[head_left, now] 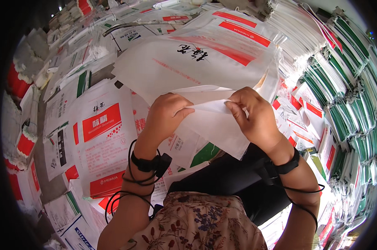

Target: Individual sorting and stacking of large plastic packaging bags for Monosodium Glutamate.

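Observation:
A large white sack with red bands and black brush-style characters spreads out in front of me, its near edge lifted toward my body. My left hand pinches this edge between thumb and curled fingers. At the other side of the same edge, my right hand grips it with thumb and forefinger. Between the hands the white material is drawn out and folded over, and a flap of it hangs down toward my lap. Both wrists wear black straps with cables looped round the forearms.
Flat sacks with red print lie to the left. Tall stacks of folded white and green sacks rise at the right. More bundles stand along the left rim. A thin dark rod lies across sacks at the back.

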Tool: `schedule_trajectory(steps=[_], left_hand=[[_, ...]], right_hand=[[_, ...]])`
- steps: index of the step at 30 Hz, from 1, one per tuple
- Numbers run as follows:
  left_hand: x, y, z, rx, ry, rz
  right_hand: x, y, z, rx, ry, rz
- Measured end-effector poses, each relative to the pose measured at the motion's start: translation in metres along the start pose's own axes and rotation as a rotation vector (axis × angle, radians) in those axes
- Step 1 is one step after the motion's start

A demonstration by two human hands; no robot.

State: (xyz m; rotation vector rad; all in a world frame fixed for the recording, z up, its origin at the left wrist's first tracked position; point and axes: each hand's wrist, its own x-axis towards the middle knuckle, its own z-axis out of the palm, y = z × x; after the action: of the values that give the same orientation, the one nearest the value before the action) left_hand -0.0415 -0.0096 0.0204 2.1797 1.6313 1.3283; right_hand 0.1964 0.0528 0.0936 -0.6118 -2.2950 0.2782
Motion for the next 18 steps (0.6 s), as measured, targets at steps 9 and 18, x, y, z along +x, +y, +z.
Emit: schedule_trajectory(steps=[9, 18], left_hand=[[0.021, -0.002, 0.014, 0.106, 0.368, 0.000], [0.048, 0.002, 0.020, 0.007, 0.687, 0.000]], right_hand=[[-0.004, 0.004, -0.019, -0.033, 0.152, -0.065], [-0.079, -0.014, -0.007, -0.411, -0.426, -0.138]])
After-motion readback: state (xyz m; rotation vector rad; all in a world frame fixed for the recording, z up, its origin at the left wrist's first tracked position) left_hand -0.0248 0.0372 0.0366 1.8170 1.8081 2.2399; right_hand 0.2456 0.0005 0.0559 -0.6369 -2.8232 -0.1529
